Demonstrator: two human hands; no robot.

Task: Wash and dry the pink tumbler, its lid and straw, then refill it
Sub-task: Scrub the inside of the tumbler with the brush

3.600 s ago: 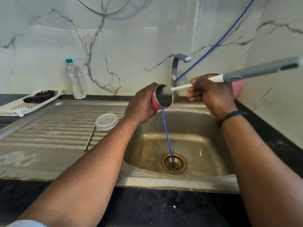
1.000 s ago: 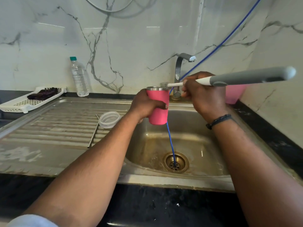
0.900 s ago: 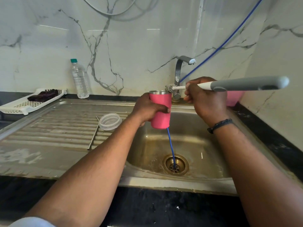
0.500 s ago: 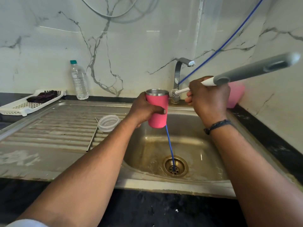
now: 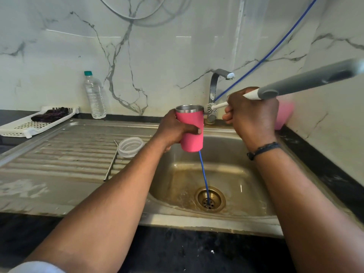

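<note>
Steel sink (image 5: 226, 219) under marble wall (image 5: 59, 66) (left hand (image 5: 173, 131) curled round pink tumbler (image 5: 192, 133), right hand (image 5: 252, 117) gripping brush (image 5: 295, 86)).

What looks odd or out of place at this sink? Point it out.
A thin blue hose comes down across the marble wall, behind the chrome tap, and ends in the brass drain of the steel sink: an unusual makeshift run. The basin also looks brown-stained. Nothing spilled or broken.

tumbler (image 5: 192, 133) pink, steel rim | hose (image 5: 203, 172) blue | wall (image 5: 157, 56) white, grey-veined marble
</note>
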